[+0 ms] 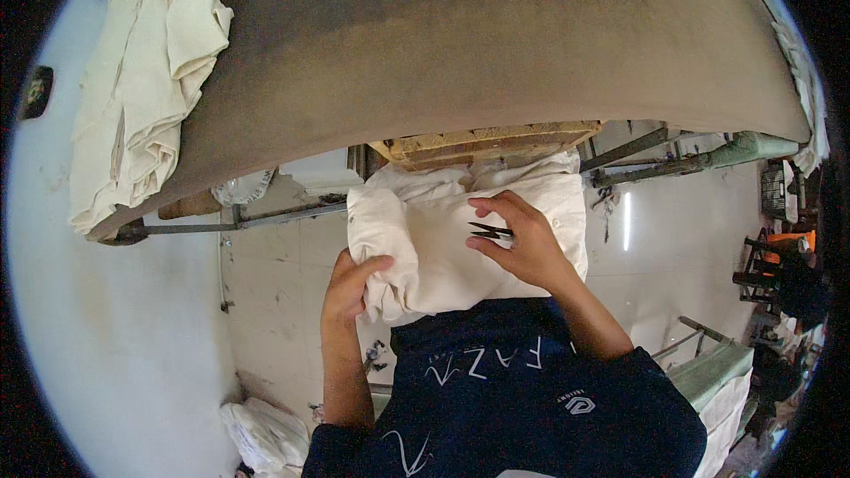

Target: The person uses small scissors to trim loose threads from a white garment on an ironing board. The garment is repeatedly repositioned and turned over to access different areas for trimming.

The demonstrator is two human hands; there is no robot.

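Observation:
A cream cloth garment lies across my lap, its far part reaching to the table's edge. My left hand grips its bunched left edge, thumb on top and the other fingers underneath. Above the cloth on the right is my right hand, curled around small black thread snips. The snips' two pointed blades stand apart and point left. The thumb and forefinger of that hand are spread, and the handle end is hidden in the palm.
A broad table covered in brown cloth stretches ahead. More cream cloth hangs over its left end. Below the near edge sits a yellowish wooden drawer or box. White sacks rest on the floor at lower left; a green-covered bench stands at right.

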